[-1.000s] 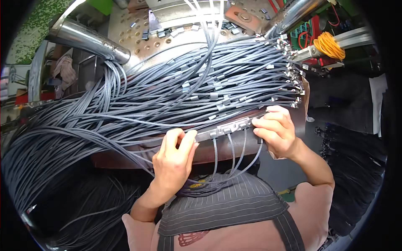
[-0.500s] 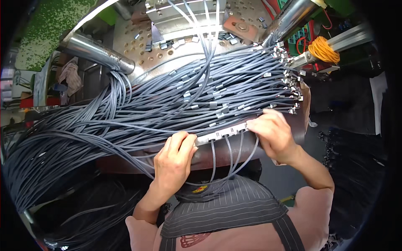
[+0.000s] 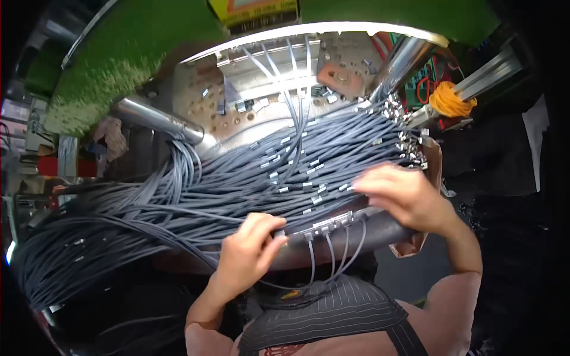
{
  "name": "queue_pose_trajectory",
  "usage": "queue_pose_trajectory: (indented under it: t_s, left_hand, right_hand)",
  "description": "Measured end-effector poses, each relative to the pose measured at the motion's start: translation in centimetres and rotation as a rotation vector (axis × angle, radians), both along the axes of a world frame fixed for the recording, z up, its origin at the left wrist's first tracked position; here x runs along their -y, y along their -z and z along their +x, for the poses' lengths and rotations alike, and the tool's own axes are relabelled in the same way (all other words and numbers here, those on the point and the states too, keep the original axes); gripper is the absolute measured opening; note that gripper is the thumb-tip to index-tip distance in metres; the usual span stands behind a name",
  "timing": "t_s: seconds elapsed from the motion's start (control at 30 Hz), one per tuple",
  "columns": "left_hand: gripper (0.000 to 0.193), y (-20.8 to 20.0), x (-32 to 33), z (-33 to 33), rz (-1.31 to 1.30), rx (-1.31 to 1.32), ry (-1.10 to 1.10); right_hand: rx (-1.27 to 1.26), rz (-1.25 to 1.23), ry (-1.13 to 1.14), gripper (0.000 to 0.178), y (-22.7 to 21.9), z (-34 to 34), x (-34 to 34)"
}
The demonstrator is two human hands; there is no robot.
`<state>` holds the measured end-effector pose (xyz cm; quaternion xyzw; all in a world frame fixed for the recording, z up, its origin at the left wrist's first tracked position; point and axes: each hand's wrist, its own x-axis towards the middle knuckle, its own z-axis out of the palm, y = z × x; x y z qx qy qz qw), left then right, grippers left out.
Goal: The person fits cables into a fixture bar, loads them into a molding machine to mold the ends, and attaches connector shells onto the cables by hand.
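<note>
A narrow metal bar (image 3: pixel 334 224) lies along the front of a thick bundle of grey cables (image 3: pixel 231 190). Several cable ends with small metal clips sit in the bar, and their grey cables loop down toward my apron. At the bar's left end, my left hand (image 3: pixel 249 249) pinches with thumb and forefinger, partly hiding that end. My right hand (image 3: pixel 407 199) hovers above the bar's right end, over the cables. Its fingers are stretched out, slightly blurred, with nothing visible in them.
Behind the bundle is a perforated metal plate (image 3: pixel 240 121) with scattered small clips, between steel posts (image 3: pixel 160 121). Several cables run up into the lit machine beneath a green frame (image 3: pixel 148 65). A coil of orange cord (image 3: pixel 451 101) hangs on a rail at the right.
My right hand has come off the bar's right end and lifted. The bar has tipped, showing more of the clips. My view has shifted, revealing more of the green frame.
</note>
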<state>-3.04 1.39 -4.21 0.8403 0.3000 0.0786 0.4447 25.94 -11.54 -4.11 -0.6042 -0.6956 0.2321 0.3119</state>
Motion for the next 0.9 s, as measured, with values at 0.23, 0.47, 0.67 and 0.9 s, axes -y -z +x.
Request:
queue_pose_trajectory:
  t_s: [0.23, 0.47, 0.67, 0.9]
  left_hand:
    - [0.047, 1.7, -12.1, 11.3, -1.01, 0.634, -0.129]
    - [0.028, -3.5, -9.3, 10.7, -1.432, 0.721, -0.002]
    - [0.03, -3.0, -0.6, 6.0, -1.323, 0.156, 0.008]
    - [0.029, -0.7, 2.3, -2.0, -1.102, 0.167, -0.108]
  right_hand:
    - [0.221, 0.543, 0.483, 0.024, 3.5, 9.7, -21.7]
    - [-0.313, 0.115, 0.606, 0.029, 0.4, 5.9, -15.5]
    - [-0.313, -0.158, 0.202, 0.025, -0.3, -1.0, -11.3]
    - [-0.185, 0.038, 0.574, 0.029, -2.3, 0.7, -2.5]
